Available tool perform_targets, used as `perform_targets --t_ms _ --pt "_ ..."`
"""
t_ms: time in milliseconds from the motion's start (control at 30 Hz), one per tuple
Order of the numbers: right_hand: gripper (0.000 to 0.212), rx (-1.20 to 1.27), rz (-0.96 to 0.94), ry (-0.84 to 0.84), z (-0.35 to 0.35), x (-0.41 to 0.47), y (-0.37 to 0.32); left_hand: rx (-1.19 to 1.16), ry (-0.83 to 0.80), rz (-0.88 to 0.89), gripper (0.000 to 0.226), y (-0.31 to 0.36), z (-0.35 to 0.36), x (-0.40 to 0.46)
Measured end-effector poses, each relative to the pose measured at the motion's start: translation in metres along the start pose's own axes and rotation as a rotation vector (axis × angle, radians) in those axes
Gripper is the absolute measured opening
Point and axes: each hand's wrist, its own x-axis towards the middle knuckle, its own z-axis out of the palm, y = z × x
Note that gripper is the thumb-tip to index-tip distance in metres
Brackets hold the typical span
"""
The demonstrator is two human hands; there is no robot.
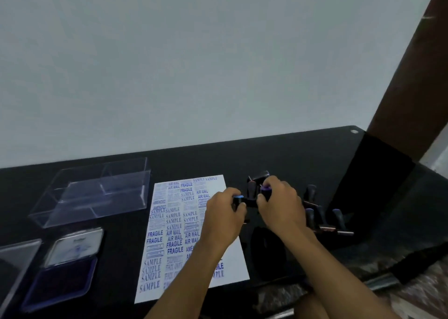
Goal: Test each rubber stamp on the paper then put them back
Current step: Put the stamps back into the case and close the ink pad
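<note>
Blue "SAMPLE", "FRAGILE", "AIR MAIL" prints, paper (169, 241)

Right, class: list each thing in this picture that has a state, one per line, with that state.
ink pad: lid open, flipped back
clear box: empty
paper: covered in blue stamp prints
left hand: grips a blue-topped stamp
right hand: grips a purple-topped stamp
other stamps: resting on the table
</note>
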Motion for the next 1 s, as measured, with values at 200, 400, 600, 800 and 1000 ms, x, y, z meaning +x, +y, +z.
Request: perform_targets --t_ms 200,400,600,800,1000 --pt "0.012 0.207 -0.237 -0.086 0.042 -0.015 -0.083 0.021 0.261 0.065 0.023 -0.05 -0.103 -0.006" --pt "0.01 0.365 -0.428 -0.121 0.089 -0.005 -0.175 0.283 0.417 0.06 0.022 -0.117 -0.21 0.029" --pt "0.01 0.346 -0.519 -0.157 0.135 0.018 -0.237 0.522 0.231 -0.031 0.027 -0.166 -0.24 0.067" --pt "0.017 0.01 -0.573 -0.249 0.171 0.033 -0.252 0.694 0.002 -0.109 0.025 -0.191 -0.236 0.083" --pt "0.019 -0.205 -0.55 -0.295 0.19 0.044 -0.257 0.918 -0.151 -0.14 0.022 -0.194 -0.232 0.093"
